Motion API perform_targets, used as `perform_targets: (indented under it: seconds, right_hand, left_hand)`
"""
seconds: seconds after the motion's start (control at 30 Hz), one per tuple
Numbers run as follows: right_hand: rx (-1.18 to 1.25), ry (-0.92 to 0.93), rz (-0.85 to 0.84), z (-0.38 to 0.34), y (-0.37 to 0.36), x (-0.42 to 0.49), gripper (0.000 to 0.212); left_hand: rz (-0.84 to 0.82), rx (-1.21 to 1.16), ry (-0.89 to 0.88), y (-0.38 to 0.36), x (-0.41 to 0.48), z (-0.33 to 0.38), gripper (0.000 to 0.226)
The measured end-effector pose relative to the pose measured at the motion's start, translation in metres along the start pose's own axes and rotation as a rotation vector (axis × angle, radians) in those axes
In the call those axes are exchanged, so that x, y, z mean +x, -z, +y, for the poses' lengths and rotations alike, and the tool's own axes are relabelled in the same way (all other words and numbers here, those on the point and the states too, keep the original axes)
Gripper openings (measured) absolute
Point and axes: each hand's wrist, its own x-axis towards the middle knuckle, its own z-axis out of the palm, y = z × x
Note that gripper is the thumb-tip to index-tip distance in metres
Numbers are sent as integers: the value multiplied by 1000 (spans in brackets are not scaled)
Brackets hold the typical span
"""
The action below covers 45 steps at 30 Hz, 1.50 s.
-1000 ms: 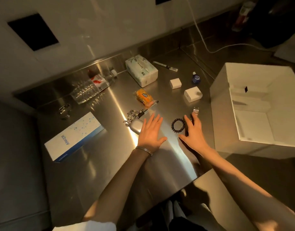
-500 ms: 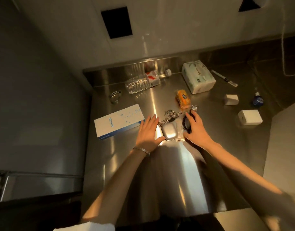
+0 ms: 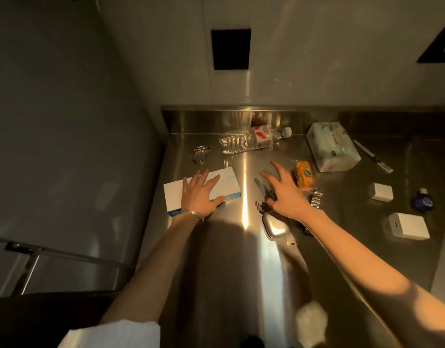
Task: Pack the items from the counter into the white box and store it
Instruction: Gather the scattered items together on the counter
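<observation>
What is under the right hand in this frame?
Under the right hand a metal chain pokes out by the thumb, next to the silver case. Whatever lies beneath the palm is covered.

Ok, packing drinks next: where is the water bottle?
In the head view the water bottle lies on its side at the back of the counter, between the metal bracelet to the left and the tissue pack to the right.
</observation>
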Motion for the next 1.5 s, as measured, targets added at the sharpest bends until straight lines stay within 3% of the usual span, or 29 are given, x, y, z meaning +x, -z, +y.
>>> perform_targets:
  seconds: [0.17, 0.4, 0.6, 0.7, 0.83, 0.97, 1.07, 1.5]
  right_hand:
    - [-248, -28, -17, 19, 15, 5, 70]
    - [-330, -179, 0, 59, 44, 35, 62]
    - [-284, -110, -44, 48, 63, 96, 68]
    - [-275, -81, -82, 38, 55, 121, 65]
    - [-275, -80, -140, 41, 40, 145, 64]
    - [-263, -91, -138, 50, 33, 161, 61]
    - [-181, -87, -94, 51, 32, 158, 57]
    - [-159, -101, 11, 72, 32, 55, 45]
  left_hand:
    - [88, -104, -51, -11, 8, 31, 72]
    - [53, -162, -184, -19, 10, 91, 79]
    - [189, -240, 42, 27, 66, 40, 66]
    - [121, -243, 141, 39, 93, 11, 71]
    - [-17, -239, 93, 28, 112, -2, 77]
    - [9, -356, 82, 17, 120, -5, 78]
    - [67, -452, 75, 17, 122, -3, 77]
    - [44, -596, -69, 5, 55, 43, 61]
